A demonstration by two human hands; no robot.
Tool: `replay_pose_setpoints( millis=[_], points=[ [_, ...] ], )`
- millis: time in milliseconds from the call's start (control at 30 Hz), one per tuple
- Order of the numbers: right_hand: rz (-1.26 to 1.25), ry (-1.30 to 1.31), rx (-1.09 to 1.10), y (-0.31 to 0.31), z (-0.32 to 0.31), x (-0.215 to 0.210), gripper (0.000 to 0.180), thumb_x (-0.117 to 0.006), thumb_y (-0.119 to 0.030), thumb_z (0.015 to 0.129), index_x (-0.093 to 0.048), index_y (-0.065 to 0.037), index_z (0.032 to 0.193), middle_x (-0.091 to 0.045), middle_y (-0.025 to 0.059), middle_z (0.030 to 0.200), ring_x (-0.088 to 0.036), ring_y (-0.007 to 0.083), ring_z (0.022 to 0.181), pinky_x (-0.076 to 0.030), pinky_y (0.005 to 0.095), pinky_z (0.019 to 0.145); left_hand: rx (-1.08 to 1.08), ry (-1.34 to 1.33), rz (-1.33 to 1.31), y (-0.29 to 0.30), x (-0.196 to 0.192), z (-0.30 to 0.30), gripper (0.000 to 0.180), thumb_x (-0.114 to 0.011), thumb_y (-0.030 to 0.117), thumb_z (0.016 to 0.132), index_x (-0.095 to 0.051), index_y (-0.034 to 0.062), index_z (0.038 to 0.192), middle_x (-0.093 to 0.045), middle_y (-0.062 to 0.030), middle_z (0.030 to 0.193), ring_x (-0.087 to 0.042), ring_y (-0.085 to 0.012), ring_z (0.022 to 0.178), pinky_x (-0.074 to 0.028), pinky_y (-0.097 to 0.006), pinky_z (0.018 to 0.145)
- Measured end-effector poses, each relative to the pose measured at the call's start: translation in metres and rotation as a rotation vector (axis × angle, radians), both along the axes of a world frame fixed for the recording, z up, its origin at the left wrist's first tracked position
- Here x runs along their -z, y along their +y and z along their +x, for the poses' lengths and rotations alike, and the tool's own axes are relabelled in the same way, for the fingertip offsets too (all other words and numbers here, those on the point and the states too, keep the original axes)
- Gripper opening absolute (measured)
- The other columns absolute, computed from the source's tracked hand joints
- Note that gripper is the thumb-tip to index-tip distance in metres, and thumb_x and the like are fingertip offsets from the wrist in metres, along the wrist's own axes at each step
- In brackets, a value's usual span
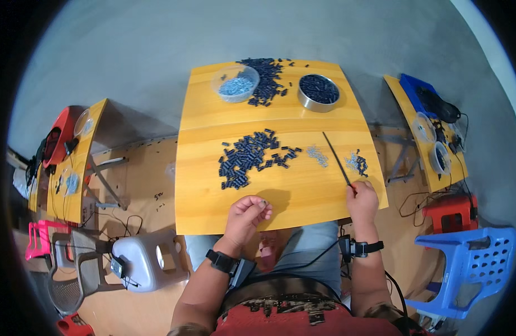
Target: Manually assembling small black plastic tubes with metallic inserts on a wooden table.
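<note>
My right hand (362,201) grips the lower end of a long, thin black rod (336,158) that slants up and left over the table. By the table's near edge, my left hand (248,215) is closed in a pinch. A tiny dark spot shows at its fingertips, too small to name. Beyond the left hand lies a loose heap of short black cylindrical pieces (244,159). A scatter of small silvery metal pieces (318,156) lies left of the rod. Right of it is a small mixed pile of silvery bits and black pieces (357,163).
On the yellow table (207,215) stand a clear plastic tub (217,84) of bluish-silver pieces and a round metal tin (316,106) of black ones. More black pieces (266,78) spill between them. Stools, including a blue one (465,269), and side tables flank me.
</note>
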State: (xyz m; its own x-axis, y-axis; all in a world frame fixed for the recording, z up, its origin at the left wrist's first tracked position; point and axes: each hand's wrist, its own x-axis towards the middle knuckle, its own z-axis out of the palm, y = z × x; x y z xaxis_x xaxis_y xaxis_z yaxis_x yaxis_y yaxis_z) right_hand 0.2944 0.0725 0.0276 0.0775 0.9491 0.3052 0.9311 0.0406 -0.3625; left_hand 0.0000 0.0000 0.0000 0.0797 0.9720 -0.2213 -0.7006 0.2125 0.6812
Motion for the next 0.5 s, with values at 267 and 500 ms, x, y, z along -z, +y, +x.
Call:
replay_pose_setpoints(
  millis=[267, 500],
  points=[
    [-0.017, -0.061, -0.006, -0.002, -0.003, 0.005, 0.011, -0.062, -0.014, 0.076, -0.06, -0.003, 0.076, -0.058, 0.0139, 0.078, -0.058, 0.0338, 0.074, -0.048, 0.0426, 0.064, -0.02, -0.047, -0.017, -0.007, 0.0, 0.0, 0.006, -0.056, 0.006, 0.088, -0.059, 0.0015, 0.091, -0.064, -0.0106, 0.087, -0.061, -0.0183, 0.078, -0.05, -0.03, 0.073],
    [0.126, -0.009, -0.053, -0.006, 0.002, 0.015, 0.01, -0.062, -0.013, 0.077, -0.059, -0.003, 0.076, -0.056, 0.0137, 0.076, -0.056, 0.0333, 0.072, -0.046, 0.043, 0.063, 0.01, -0.076, -0.003, -0.005, -0.006, 0.0, 0.007, -0.055, 0.004, 0.088, -0.059, 0.0014, 0.093, -0.064, -0.0106, 0.089, -0.061, -0.0182, 0.08, -0.05, -0.029, 0.073]
  ],
)
